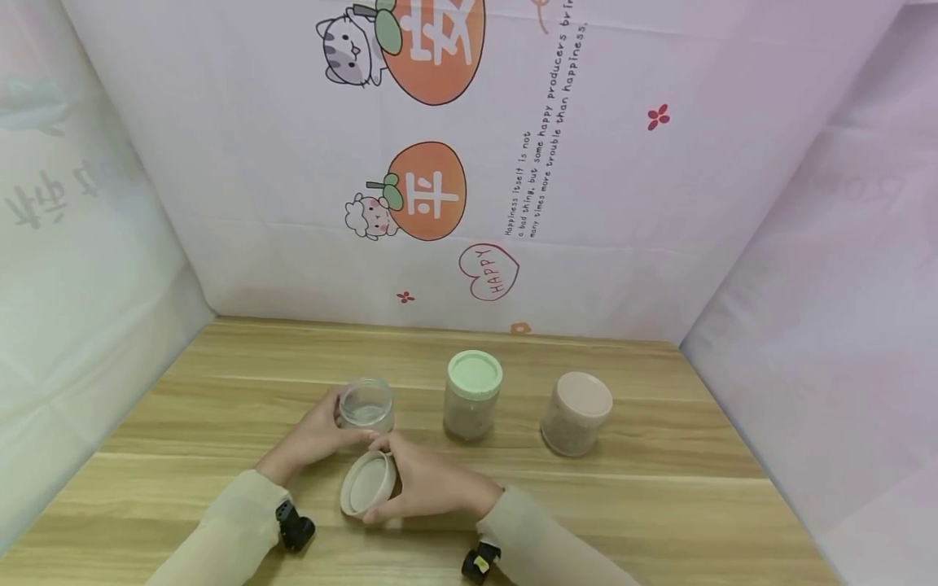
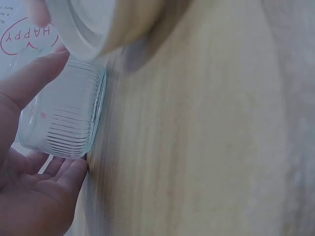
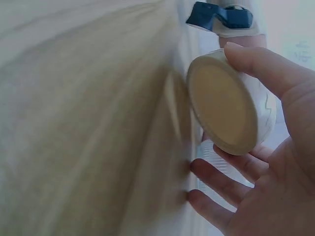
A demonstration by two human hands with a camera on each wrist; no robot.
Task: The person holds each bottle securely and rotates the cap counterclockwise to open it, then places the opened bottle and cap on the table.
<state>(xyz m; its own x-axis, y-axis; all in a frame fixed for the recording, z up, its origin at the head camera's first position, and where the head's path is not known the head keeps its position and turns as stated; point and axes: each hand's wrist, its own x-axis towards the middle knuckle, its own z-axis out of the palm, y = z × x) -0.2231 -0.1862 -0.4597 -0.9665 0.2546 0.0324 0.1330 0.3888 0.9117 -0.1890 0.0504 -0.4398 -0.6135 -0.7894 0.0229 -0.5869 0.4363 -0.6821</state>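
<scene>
My left hand [image 1: 317,435] holds an open clear glass jar [image 1: 366,411] that stands on the wooden table. In the left wrist view the thumb lies on one side of the ribbed jar [image 2: 69,115] and the fingers on the other, near its base. Just in front of the jar, my right hand [image 1: 428,482] grips a beige round lid [image 1: 369,485] by its edge. The lid is tilted on its side, its hollow face turned up and left. From the right wrist view, the flat top of the lid [image 3: 222,105] shows between thumb and fingers, the lower fingers spread.
A jar with a mint-green lid [image 1: 474,391] stands right of the open one. Further right is a jar with a pinkish-beige lid [image 1: 576,413]. Printed white cloth [image 1: 586,268] hangs behind the wooden table [image 1: 659,488] and along both sides.
</scene>
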